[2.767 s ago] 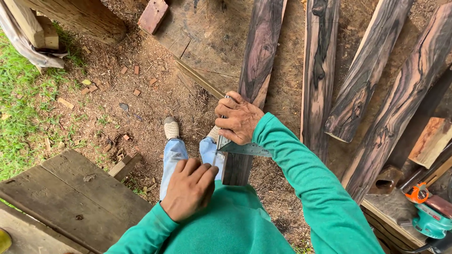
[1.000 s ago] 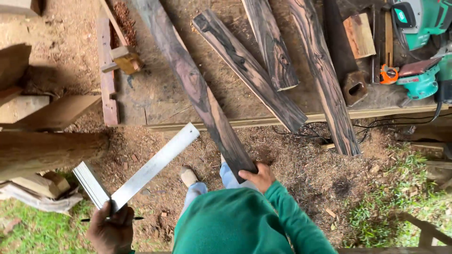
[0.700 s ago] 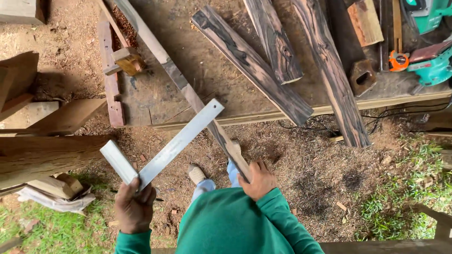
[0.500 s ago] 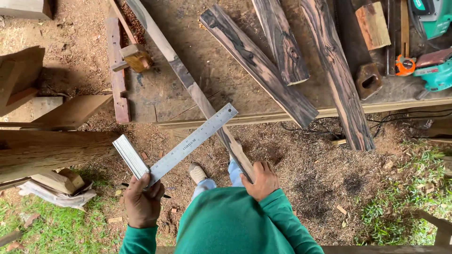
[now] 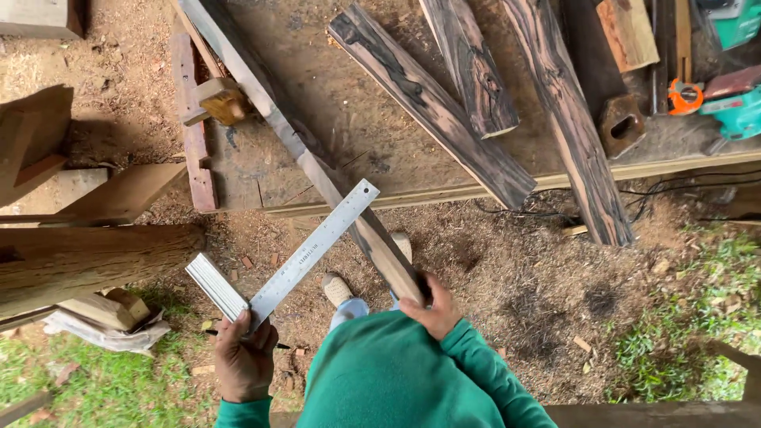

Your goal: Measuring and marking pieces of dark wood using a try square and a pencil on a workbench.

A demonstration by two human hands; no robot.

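My left hand (image 5: 244, 358) grips a metal try square (image 5: 279, 273) at its corner, together with a thin dark pencil; the steel blade points up and right across the plank. My right hand (image 5: 429, 308) holds the near end of a long dark striped plank (image 5: 319, 166), turned on its edge. The plank runs up and left over the front edge of a low wooden platform (image 5: 261, 170). My green sleeves and one shoe show below.
Three more dark striped planks (image 5: 432, 103) lie on the platform, with an orange tape measure (image 5: 683, 96) and a teal power tool (image 5: 733, 107) at right. A thick log (image 5: 87, 261) and timber offcuts sit left. Sawdust ground, cables and grass lie beyond.
The plank has been rolled from its flat face onto its edge. My left hand brought the square from far left toward the plank, its blade now crossing it.
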